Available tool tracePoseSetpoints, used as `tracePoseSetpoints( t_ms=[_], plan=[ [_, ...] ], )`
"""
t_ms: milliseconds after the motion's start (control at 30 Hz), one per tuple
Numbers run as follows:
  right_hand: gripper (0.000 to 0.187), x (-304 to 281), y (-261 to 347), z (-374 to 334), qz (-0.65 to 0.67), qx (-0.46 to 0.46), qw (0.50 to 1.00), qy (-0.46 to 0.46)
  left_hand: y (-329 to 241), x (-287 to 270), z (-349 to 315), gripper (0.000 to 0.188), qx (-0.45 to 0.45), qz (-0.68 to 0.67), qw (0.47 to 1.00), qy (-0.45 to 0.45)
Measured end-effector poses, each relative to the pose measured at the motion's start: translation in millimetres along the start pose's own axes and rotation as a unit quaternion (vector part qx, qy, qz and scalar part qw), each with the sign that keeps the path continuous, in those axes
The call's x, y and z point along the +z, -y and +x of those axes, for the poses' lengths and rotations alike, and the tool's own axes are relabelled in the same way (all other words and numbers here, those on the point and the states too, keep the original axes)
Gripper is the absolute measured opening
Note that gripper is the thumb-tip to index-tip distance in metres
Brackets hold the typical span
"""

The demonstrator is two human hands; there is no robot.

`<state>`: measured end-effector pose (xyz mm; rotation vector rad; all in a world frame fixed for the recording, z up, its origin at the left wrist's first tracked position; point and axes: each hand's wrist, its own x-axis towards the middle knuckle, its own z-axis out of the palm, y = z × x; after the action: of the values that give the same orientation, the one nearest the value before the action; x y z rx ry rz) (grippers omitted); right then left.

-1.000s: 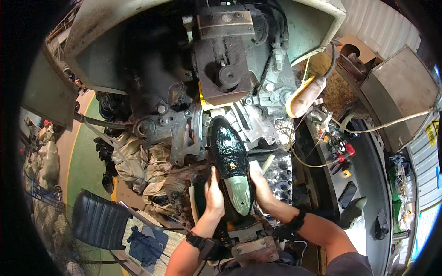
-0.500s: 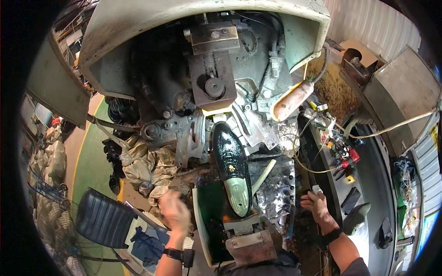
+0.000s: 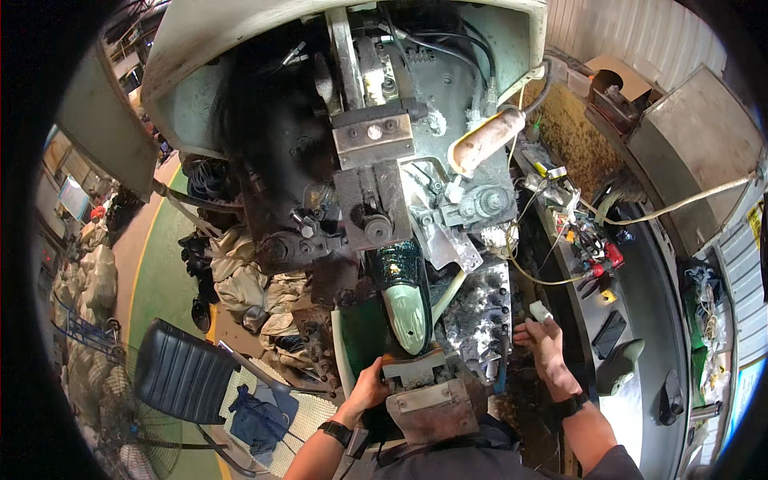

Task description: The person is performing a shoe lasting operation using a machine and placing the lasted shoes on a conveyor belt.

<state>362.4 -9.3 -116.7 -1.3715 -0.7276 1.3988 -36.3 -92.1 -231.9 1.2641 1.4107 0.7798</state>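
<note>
Ahead of both hands' fingers, a shoe-lasting machine (image 3: 448, 88), to judge by its form; carries a dark press block (image 3: 372, 206), now lower than a moment ago and over the far end of a black shoe (image 3: 400, 266). Off to the left of the left fingers, a chair (image 3: 180, 372). Just beyond the left fingers, the black shoe on a green last (image 3: 408, 314): touches neither hand, apparently supported by the machine now, thus no longer dependent on a grip. At the left hand (image 3: 368, 388), apparently touching, a metal bracket (image 3: 432, 406); cannot tell whether wide or narrow, with the left fingers partly hidden. Well to the right, the right hand (image 3: 546, 352), fingers loosely bent; cannot tell whether holding anything. Right of those fingers, a smartphone (image 3: 610, 334). Just past their tips, a white block (image 3: 541, 310).
</note>
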Motion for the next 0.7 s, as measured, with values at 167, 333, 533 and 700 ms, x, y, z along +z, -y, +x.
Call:
tracePoseSetpoints(
  t_ms=[167,333,533,700],
  plan=[
    [0.02,39,18,-32,-0.061,-0.222,0.971,0.057,-65,-32,-73,0.054,0.043,0.108,0.99,-0.078],
    [0.041,88,55,-123,-0.281,-0.31,0.868,0.267,-156,-109,-128,0.058,0.208,-0.335,0.873,-0.288],
    [0.087,147,37,-163,-0.274,-0.418,0.723,0.476,-238,-104,-133,0.053,0.305,-0.422,0.819,-0.242],
    [0.1,102,35,-188,-0.248,-0.465,0.802,0.28,-274,-55,-110,0.067,0.298,-0.447,0.836,-0.11]
  ],
)
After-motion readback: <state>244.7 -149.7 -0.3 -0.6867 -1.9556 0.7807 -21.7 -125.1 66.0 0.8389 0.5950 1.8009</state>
